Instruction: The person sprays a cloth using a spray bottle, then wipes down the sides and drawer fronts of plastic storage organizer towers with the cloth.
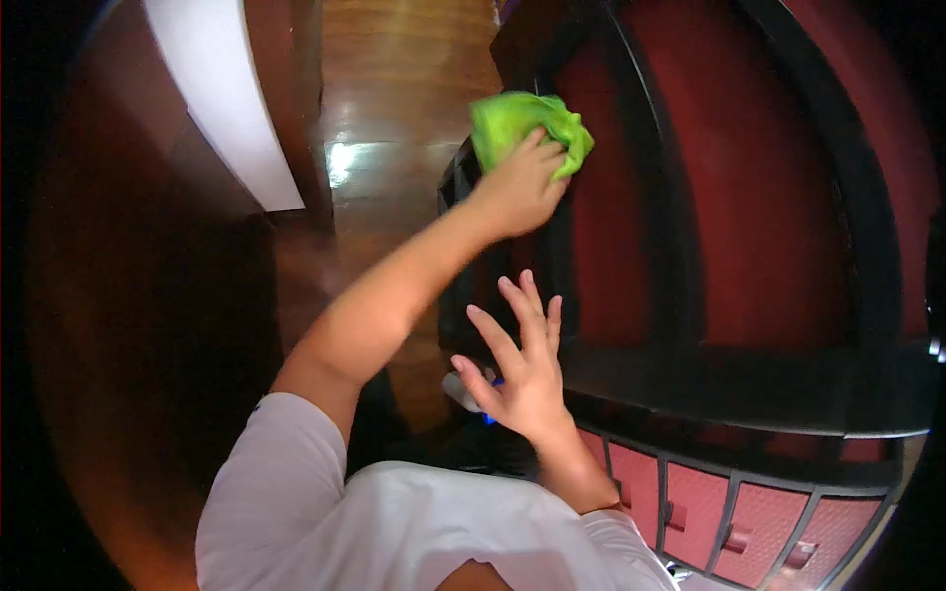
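Observation:
My left hand (525, 187) reaches far forward with its fingers closed on a bright green cloth (507, 123). The cloth is bunched and slightly blurred, over the end of a black-framed piece of furniture with dark red panels (749, 177). Whether the cloth presses on the surface I cannot tell. Nearer to my body, my right hand (527, 379) is held up with its fingers spread, holding nothing. Partly hidden behind its thumb is a whitish object with a blue part (461, 392), too covered to name.
Shiny brown flooring (389, 227) runs along the left side of the furniture. A white upright panel or post (222, 89) stands at the upper left. To the lower right is a row of pinkish-red drawers (695, 507) with black frames and small handles.

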